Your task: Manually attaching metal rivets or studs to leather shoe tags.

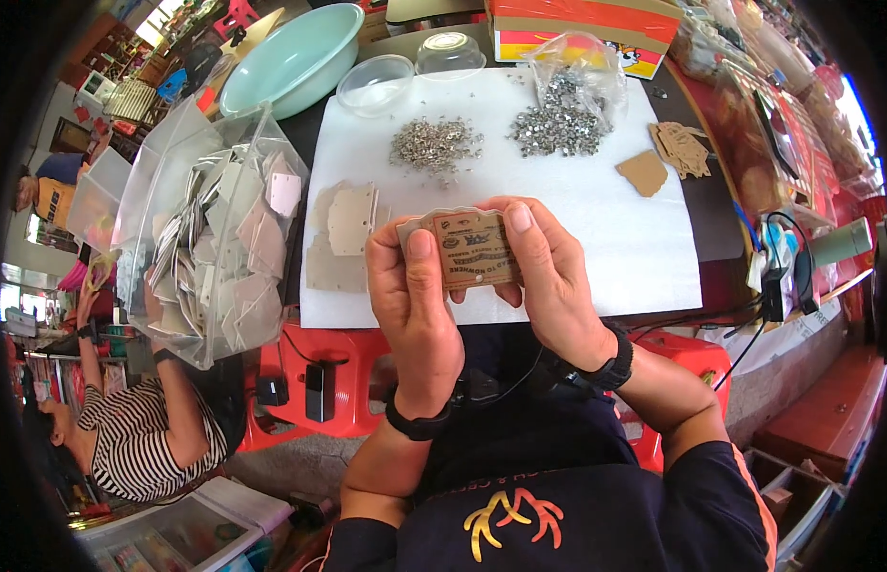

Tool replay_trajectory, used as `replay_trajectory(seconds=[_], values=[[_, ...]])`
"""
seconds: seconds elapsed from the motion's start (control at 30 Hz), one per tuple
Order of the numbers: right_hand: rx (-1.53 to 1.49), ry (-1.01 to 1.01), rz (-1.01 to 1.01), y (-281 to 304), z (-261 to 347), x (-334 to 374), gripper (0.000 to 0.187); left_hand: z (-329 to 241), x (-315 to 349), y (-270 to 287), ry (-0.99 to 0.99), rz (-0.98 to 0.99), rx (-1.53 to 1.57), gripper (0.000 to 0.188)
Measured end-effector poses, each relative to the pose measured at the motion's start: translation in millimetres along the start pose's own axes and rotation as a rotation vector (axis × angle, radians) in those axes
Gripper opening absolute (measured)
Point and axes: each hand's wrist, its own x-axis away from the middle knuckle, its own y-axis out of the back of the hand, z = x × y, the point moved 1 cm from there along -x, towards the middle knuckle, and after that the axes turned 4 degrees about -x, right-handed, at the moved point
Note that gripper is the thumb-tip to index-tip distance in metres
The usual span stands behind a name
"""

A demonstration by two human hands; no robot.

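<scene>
Above the near edge of a white foam sheet [605, 257], both hands grip a small brown printed card [474, 248] with a wavy top edge. My left hand [419, 296] has its thumb pressed along the card's left side. My right hand [548, 267] pinches the right side, thumb on the face and fingers behind. A pale edge shows at the card's upper left. On the sheet to the left lie several pale shaped pieces [351, 219]. Farther off are a pile of small shiny metal bits [437, 146] and a darker pile of metal bits [558, 129].
A clear plastic bin [207, 329] full of pale pieces stands at left. Behind are a pale blue basin [300, 57], clear bowls [375, 86] and a carton [586, 33]. Brown cards [680, 150] lie at right. A person in stripes [143, 443] works at left.
</scene>
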Motion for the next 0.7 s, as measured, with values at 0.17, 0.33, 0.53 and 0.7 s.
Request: replay_trajectory(seconds=[0.17,0.33,0.53,0.7], values=[[0.151,-0.015,0.086,3,-4,-2,0.049,1,2,0,-0.025,0.035,-0.046,0.019],[0.136,-0.004,0.052,0,-7,-3,0.050,-1,3,0,-0.034,0.085,-0.046,0.020],[0.115,-0.005,0.050,-3,-8,-4,0.050,-3,0,-2,-0.030,0.102,-0.016,0.020],[0.126,0.001,0.052,-4,-8,-4,0.048,-1,-1,1,0.015,0.106,0.001,0.020]])
